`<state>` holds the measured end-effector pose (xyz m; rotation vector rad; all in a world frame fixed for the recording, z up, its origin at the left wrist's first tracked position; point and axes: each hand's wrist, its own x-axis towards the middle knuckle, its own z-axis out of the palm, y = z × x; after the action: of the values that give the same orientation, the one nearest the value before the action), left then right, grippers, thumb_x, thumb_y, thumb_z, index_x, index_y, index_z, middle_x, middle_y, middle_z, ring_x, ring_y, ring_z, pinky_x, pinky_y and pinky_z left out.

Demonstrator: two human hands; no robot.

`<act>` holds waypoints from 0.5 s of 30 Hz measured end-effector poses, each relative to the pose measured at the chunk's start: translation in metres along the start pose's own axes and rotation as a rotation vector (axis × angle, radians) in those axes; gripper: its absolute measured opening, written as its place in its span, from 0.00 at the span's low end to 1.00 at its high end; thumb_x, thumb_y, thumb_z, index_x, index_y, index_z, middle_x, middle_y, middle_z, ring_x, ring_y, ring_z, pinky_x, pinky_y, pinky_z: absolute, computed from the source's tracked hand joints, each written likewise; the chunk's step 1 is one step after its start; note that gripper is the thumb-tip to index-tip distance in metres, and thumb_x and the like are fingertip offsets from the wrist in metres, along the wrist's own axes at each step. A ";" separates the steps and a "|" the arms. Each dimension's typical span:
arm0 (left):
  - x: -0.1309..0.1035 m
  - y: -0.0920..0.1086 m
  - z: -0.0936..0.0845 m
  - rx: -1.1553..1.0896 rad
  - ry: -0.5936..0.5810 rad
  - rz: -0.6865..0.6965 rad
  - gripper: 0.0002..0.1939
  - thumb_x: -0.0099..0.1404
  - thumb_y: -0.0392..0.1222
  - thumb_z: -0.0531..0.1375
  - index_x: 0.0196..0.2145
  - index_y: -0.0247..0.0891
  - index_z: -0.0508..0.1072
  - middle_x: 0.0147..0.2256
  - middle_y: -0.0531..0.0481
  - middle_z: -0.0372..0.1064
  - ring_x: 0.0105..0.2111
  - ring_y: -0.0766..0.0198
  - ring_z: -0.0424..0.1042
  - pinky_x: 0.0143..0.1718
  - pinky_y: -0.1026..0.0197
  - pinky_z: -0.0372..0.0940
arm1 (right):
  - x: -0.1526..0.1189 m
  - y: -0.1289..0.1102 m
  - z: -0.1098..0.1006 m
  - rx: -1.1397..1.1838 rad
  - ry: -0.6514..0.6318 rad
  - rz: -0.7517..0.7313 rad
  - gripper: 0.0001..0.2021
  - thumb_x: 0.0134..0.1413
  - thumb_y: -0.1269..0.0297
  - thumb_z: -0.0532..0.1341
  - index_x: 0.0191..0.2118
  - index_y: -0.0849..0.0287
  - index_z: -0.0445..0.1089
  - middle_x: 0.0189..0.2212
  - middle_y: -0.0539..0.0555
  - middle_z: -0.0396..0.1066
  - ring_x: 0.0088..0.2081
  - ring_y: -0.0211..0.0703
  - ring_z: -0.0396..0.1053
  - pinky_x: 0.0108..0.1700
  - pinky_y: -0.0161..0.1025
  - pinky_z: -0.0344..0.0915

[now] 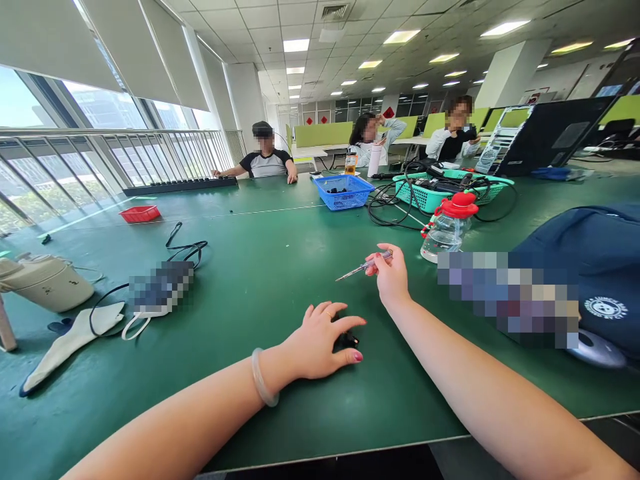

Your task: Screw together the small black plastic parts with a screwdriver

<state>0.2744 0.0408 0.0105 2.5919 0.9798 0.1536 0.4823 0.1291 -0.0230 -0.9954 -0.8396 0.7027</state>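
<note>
My left hand (323, 340) rests low over the green table (260, 267), its fingers spread around a small black object (346, 341) that shows between thumb and forefinger. Part of that object is hidden under the palm. To the right and farther forward, my right hand (390, 272) is closed on a slim screwdriver (357, 271), whose thin metal tip points left and slightly down above the table. The two hands are apart.
A red-lidded bottle (445, 233), a green basket of cables (425, 197) and a blue basket (343, 193) stand ahead. Right lies a dark blue bag (595, 260); left are a white glove (75, 343), a cabled device (163, 287) and a red tray (140, 213). Three people sit beyond.
</note>
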 end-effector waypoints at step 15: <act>-0.156 -0.084 -0.019 0.167 0.169 -0.300 0.15 0.71 0.49 0.53 0.50 0.50 0.74 0.57 0.47 0.68 0.56 0.53 0.69 0.59 0.47 0.67 | -0.008 -0.005 0.005 -0.020 -0.053 0.062 0.14 0.49 0.61 0.61 0.43 0.54 0.63 0.26 0.44 0.71 0.20 0.34 0.66 0.28 0.38 0.66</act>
<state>0.1012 0.0021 0.0013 2.5710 1.4863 0.2234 0.4751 0.1228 -0.0194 -1.0275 -0.8665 0.7780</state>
